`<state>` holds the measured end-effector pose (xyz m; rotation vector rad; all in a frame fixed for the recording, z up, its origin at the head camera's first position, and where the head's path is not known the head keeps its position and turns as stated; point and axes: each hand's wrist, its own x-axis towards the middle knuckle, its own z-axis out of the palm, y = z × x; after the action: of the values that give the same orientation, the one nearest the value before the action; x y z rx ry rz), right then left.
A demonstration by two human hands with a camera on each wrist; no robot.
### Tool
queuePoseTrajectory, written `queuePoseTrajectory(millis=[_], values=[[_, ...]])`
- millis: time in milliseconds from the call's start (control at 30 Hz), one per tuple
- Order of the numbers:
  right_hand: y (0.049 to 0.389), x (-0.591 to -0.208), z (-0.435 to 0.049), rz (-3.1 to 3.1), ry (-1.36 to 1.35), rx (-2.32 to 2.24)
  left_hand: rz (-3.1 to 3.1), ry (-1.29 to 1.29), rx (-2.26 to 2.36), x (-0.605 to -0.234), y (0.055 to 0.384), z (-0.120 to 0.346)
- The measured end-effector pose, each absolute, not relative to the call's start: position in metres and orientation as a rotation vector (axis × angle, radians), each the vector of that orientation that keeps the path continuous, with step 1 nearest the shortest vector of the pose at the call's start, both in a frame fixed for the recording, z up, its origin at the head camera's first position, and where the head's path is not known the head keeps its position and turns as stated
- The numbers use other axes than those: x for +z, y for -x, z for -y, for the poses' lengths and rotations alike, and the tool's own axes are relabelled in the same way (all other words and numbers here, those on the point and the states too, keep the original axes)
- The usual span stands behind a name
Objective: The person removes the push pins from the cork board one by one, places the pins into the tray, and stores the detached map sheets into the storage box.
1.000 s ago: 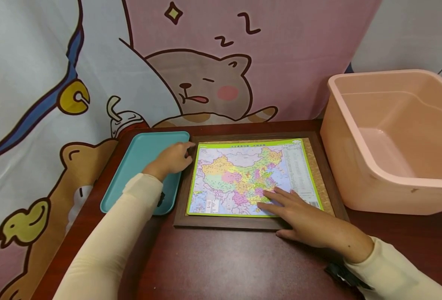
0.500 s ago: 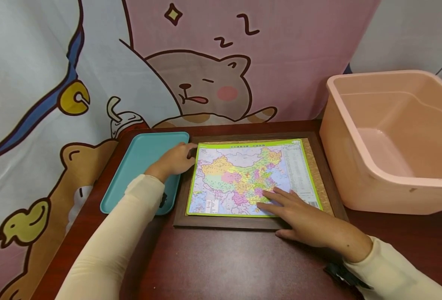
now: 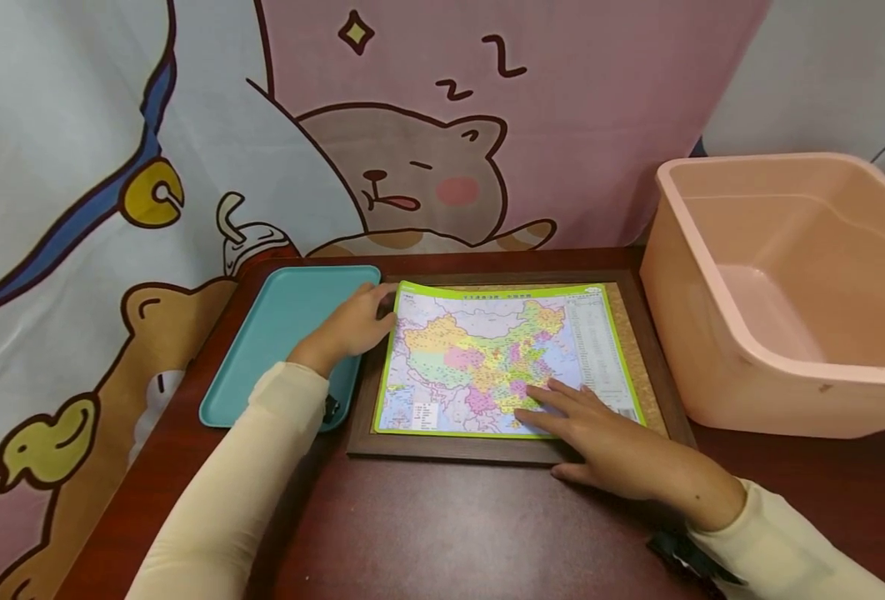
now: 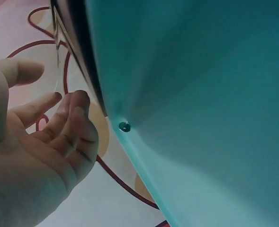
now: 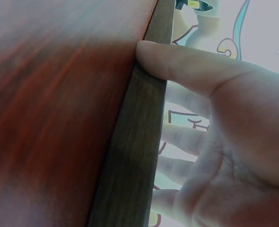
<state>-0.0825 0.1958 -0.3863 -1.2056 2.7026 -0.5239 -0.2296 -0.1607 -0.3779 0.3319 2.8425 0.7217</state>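
A colourful China map sheet (image 3: 480,350) with a green border lies on a dark wood-framed cork board (image 3: 457,448). Its upper left corner bows up slightly. At that corner is my left hand (image 3: 352,321), its index fingertip right at the sheet's edge. In the left wrist view, a gap shows between the left thumb (image 4: 28,72) and the index finger. My right hand (image 3: 607,442) lies with spread fingers over the map's lower right part. The right thumb (image 5: 160,56) touches the frame's front side in the right wrist view.
A teal tray (image 3: 292,300) lies left of the board, under my left forearm, with a small black object (image 3: 331,408) by its near right corner. A large pink bin (image 3: 712,333) stands to the right. A cartoon-printed cloth (image 3: 585,108) hangs behind the table (image 3: 412,533).
My left hand has edged slightly right along the map's upper left corner, which now bows up more. The right hand stays in place on the map. The head view has shifted a little.
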Motion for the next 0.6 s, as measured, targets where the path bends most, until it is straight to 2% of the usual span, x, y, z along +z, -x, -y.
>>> queuePoseTrajectory(millis=[600], values=[[0.082,-0.388,-0.196,-2.714,1.188,-0.527,-2.738,-0.401,1.016,-0.36,0.215,0.159]])
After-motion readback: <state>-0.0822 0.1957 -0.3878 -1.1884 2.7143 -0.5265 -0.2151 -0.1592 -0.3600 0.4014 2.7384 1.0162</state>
